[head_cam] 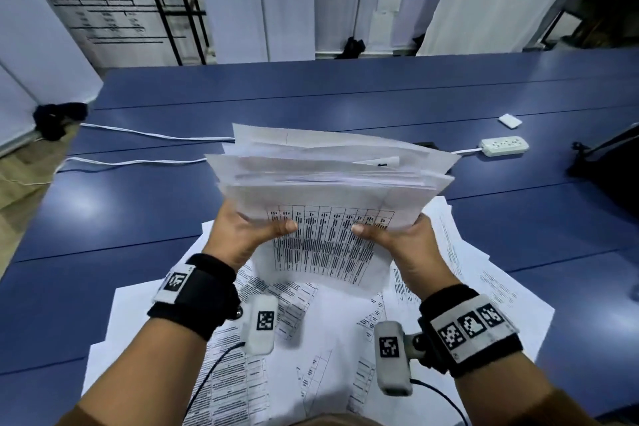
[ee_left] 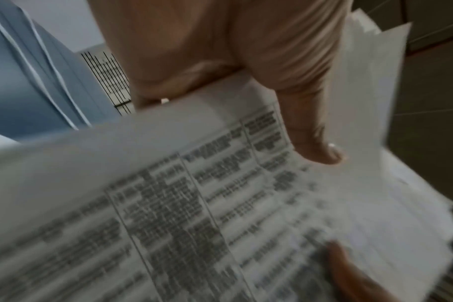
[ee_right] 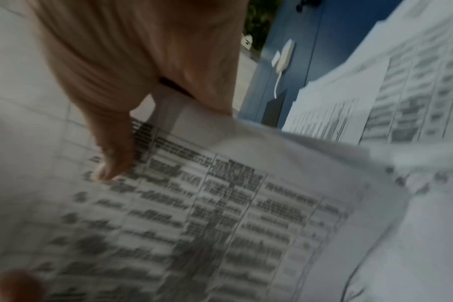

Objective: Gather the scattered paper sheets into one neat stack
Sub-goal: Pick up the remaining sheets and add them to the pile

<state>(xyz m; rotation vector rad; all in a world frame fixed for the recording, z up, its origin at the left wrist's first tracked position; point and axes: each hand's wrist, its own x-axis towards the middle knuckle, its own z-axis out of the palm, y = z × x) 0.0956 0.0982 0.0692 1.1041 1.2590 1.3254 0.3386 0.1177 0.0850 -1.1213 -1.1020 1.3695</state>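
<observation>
Both hands hold an uneven bundle of white printed sheets (head_cam: 328, 190) up above the blue table (head_cam: 155, 204). My left hand (head_cam: 249, 232) grips its left side, thumb lying on the top sheet's printed table. My right hand (head_cam: 394, 235) grips the right side the same way. The sheet edges at the far end are fanned and out of line. Under my wrists more loose sheets (head_cam: 332, 339) lie spread on the table. The left wrist view shows my left hand (ee_left: 246, 98) with the thumb on the blurred top sheet (ee_left: 194, 204). The right wrist view shows my right hand (ee_right: 132, 114) on the same sheet (ee_right: 220, 214).
A white power strip (head_cam: 505, 146) and a small white block (head_cam: 510, 121) lie at the table's far right. Two white cables (head_cam: 138, 162) run across the left part. A dark object (head_cam: 608, 176) sits at the right edge. White panels stand behind the table.
</observation>
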